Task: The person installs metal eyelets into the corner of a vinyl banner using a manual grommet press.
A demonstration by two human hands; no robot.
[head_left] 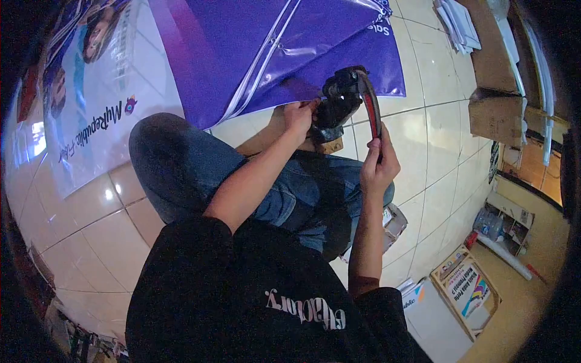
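Observation:
A black hand press with a long lever handle (371,106), lined red along its inner side, stands on the floor in front of my crossed legs. My right hand (380,164) is closed round the lower end of that lever. Beside the press, my left hand (299,120) has its fingers pinched at the near edge of a purple and white printed banner (224,54). The banner's edge runs up to the press head (344,85), whose jaws are too dark to make out. A small brown block (331,146) shows at the foot of the press.
The banner covers the tiled floor (445,136) ahead and to the left. Cardboard boxes (493,118) and a stack of white sheets (458,27) stand at the right. A framed sign (465,290) and a small open box (394,227) lie nearer on the right.

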